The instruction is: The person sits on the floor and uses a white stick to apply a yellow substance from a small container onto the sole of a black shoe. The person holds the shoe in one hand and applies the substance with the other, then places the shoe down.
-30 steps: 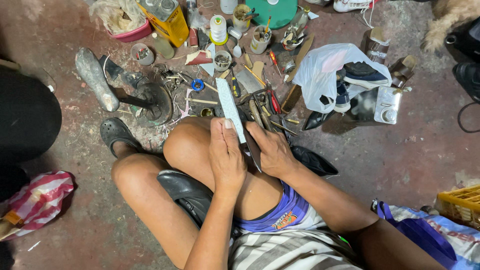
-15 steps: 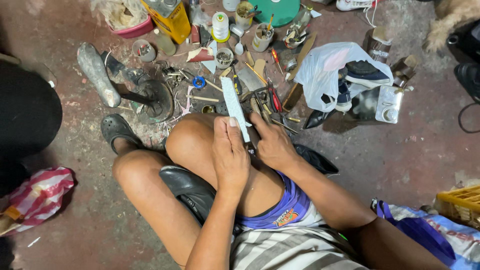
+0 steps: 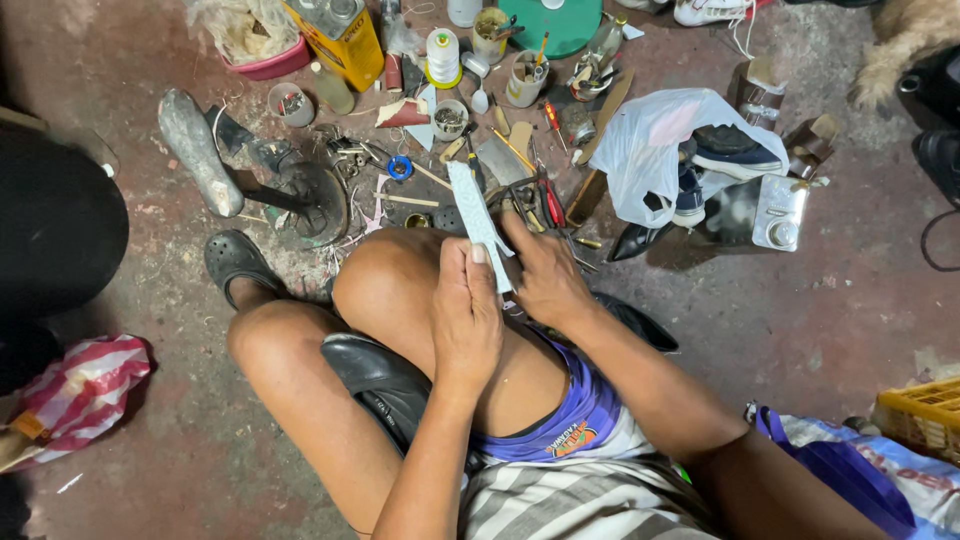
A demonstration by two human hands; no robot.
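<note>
I sit on the floor with a knee raised. My left hand (image 3: 466, 322) and my right hand (image 3: 546, 282) both grip the near end of a long pale strip (image 3: 471, 207), flat and narrow, which points away over the knee. The left thumb presses on the strip's face, and the right hand's fingers close on its edge from the right. A black leather shoe (image 3: 375, 372) lies under my thigh, and another black shoe (image 3: 638, 322) shows beside my right forearm.
Tools, pliers (image 3: 548, 200), cans and thread spools (image 3: 441, 58) litter the floor ahead. An iron shoe last on a stand (image 3: 300, 195) is at the left. A white plastic bag with shoes (image 3: 665, 140) lies right. A yellow crate (image 3: 925, 412) sits far right.
Both hands stay on the strip, whose far end has swung slightly to the right. The view has shifted a little.
</note>
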